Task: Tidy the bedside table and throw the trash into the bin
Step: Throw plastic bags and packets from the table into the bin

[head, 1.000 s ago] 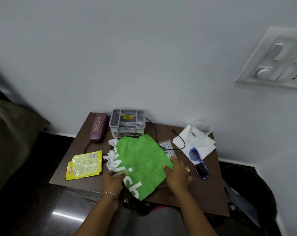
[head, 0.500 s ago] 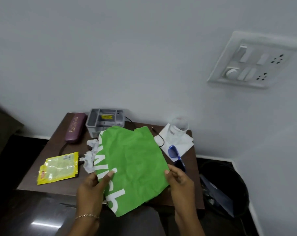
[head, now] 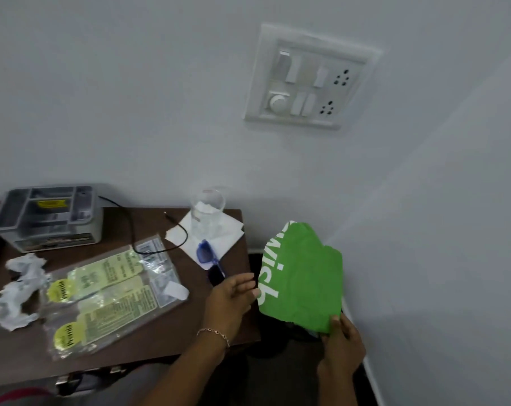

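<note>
A green paper bag (head: 305,276) with white lettering hangs past the right edge of the brown bedside table (head: 172,326), over the dark bin (head: 273,338), which it mostly hides. My right hand (head: 340,345) pinches the bag's lower corner. My left hand (head: 230,297) is open beside the bag's left edge, fingers spread, touching it at most lightly. On the table lie a clear plastic packet with yellow labels (head: 110,291) and crumpled white paper (head: 19,288).
A grey organiser box (head: 47,215) stands at the back left with a black cable (head: 148,238). A glass (head: 207,215) sits on a white napkin (head: 227,235), with blue sunglasses (head: 208,256) in front. A switch panel (head: 310,77) is on the wall.
The green bag has been carried from over the table to the right, over the bin. The clear packet it covered is now exposed. My left hand has let go of the bag.
</note>
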`<state>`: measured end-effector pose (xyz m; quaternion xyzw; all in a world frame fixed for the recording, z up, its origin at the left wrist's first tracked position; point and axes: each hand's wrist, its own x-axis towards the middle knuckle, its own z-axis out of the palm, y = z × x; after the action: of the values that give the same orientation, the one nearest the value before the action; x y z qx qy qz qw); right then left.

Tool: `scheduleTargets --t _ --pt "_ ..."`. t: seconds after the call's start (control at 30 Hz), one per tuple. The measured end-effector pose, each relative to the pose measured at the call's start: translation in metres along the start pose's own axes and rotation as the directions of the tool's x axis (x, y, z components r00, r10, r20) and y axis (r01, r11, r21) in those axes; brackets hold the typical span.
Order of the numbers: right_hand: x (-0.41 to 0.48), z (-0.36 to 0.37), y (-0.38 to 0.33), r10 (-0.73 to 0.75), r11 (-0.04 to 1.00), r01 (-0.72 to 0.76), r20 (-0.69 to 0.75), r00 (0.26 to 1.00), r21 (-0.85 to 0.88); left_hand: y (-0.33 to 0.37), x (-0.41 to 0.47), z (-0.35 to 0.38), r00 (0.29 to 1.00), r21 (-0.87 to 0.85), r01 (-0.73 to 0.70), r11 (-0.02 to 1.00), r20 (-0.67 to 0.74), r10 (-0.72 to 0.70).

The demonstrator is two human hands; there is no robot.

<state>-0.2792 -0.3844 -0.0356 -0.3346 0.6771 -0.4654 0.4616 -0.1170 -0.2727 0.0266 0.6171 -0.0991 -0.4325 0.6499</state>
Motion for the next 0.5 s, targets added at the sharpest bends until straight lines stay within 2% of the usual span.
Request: scheduleTargets --t 0.17,0.27,0.3,0.4,0.5 --pt "0.056 0.007 0.039 0.101 0.976 -0.111 -0.063 0.993 -0.189 -0.022 -0.003 0.012 0.998 0.128 0.029 0.991 0.046 -0.035" --pt "0.062 -0.003 0.064 0.258 0.940 -0.239 0.047 0.965 -0.245 -0.028 -0.008 0.004 0.998 0.188 0.015 0.982 0.058 -0.027" --pt "0.062 -0.006 0.070 0.298 0.930 -0.266 0.094 0.950 -0.255 -0.029 -0.009 -0.001 0.998 0.201 0.008 0.980 0.053 -0.019" --pt "0.054 -0.011 0.072 0.390 0.908 -0.382 0.010 0.921 -0.173 -0.028 -0.012 -0.021 1.000 0.208 -0.002 0.978 0.011 -0.001" --pt "0.039 -0.010 0.069 0.429 0.893 -0.416 0.041 0.903 -0.171 -0.029 -0.016 -0.049 0.999 0.151 0.013 0.988 -0.039 -0.007"
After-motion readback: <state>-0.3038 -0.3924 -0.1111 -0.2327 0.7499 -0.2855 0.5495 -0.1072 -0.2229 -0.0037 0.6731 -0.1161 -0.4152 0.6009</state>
